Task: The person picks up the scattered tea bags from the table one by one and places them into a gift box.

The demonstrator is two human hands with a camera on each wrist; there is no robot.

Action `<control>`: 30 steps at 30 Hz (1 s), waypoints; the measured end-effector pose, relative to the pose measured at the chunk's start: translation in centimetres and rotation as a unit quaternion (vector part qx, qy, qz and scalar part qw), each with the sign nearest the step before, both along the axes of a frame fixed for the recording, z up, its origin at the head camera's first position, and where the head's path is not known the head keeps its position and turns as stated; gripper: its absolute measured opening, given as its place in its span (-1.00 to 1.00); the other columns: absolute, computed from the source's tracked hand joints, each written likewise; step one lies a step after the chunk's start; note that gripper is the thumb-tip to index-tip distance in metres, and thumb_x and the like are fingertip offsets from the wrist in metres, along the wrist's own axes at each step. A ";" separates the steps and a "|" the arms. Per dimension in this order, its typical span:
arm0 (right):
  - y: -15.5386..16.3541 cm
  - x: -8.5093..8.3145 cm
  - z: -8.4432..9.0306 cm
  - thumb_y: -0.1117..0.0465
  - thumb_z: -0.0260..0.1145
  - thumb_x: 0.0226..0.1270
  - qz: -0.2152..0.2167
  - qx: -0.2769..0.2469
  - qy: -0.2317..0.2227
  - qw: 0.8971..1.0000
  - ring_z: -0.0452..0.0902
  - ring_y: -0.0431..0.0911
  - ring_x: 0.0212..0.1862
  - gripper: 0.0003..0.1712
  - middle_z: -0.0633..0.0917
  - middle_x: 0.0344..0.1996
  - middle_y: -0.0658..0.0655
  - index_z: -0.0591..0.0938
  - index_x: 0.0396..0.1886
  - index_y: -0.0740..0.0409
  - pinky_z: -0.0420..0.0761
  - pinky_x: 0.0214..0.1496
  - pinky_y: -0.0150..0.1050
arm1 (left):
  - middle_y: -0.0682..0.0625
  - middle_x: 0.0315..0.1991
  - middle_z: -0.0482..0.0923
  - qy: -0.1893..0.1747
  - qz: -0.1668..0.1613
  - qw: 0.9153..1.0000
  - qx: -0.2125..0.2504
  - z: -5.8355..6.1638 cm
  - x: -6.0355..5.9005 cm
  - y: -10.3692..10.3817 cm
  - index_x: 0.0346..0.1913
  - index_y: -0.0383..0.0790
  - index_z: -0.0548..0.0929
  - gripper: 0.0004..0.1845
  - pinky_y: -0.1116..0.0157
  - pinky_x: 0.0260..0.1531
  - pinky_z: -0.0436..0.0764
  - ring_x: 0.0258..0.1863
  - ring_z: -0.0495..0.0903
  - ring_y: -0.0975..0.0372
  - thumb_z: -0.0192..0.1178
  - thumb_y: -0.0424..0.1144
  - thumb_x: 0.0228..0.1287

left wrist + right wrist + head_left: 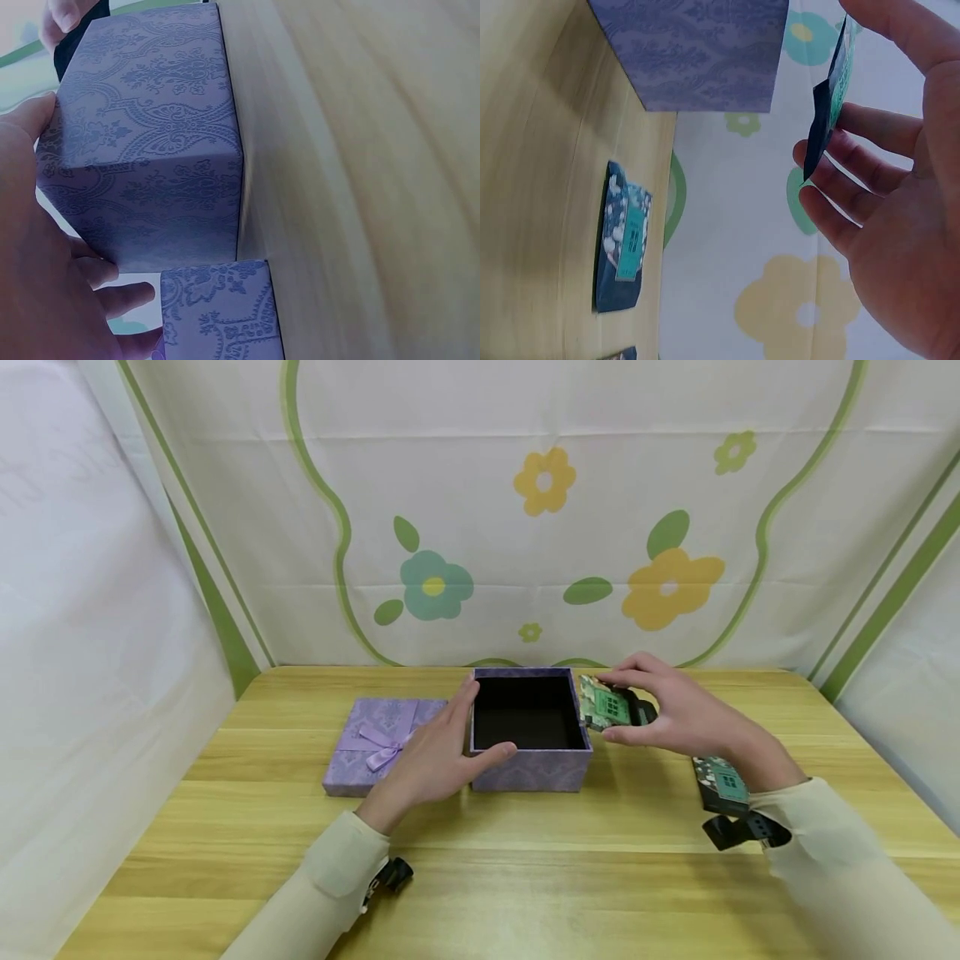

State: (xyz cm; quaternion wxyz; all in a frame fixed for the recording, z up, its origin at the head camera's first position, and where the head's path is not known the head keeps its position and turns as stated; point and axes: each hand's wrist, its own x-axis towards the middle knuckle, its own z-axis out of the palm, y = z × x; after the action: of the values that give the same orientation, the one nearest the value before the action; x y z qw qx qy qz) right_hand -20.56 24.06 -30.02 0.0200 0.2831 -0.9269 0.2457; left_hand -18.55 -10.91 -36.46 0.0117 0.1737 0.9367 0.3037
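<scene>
Open purple box [529, 768] is steadied by flat left hand [435, 752]; green packet [606, 704] is pinched above its right rim by right hand [678, 710]

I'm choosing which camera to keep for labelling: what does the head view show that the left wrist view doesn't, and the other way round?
Only the head view shows the box's dark open inside, the packet pinched in the right hand, a second packet on the table, and the lid's bow. Only the left wrist view shows the damask pattern on the box's outer wall close up. Both show the purple box, the lid beside it, and the left hand against the box.
</scene>
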 end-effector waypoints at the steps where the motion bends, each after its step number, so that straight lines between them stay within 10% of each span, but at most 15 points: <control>1: -0.2 -0.1 0.0 -0.13 0.62 0.24 0.003 -0.001 0.003 1.000 0.49 0.00 0.29 -0.13 0.54 0.24 0.02 0.56 0.51 -0.03 0.47 0.33 0.15 | 0.29 0.76 -0.29 0.000 0.000 1.000 0.000 0.0 0.0 0.0 0.76 0.24 -0.24 0.21 -0.27 0.45 0.40 0.66 0.24 -0.06 0.01 0.70 0.25; 30: -6.1 -1.9 0.2 -0.15 0.62 0.23 0.064 -0.007 -0.011 0.998 0.50 -0.02 0.24 -0.09 0.54 0.22 0.05 0.56 0.51 0.08 0.49 0.35 0.09 | 0.33 0.75 -0.29 -0.006 0.007 1.000 -0.012 0.1 -0.1 0.2 0.75 0.26 -0.26 0.20 -0.25 0.47 0.39 0.67 0.22 -0.04 0.04 0.67 0.26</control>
State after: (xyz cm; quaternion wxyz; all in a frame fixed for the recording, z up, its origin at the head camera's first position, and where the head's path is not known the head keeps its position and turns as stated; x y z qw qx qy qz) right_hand -22.46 18.01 -29.83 -0.0037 0.3389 -0.9053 0.2561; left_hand -18.70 -10.75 -36.37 0.0174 0.1654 0.9415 0.2931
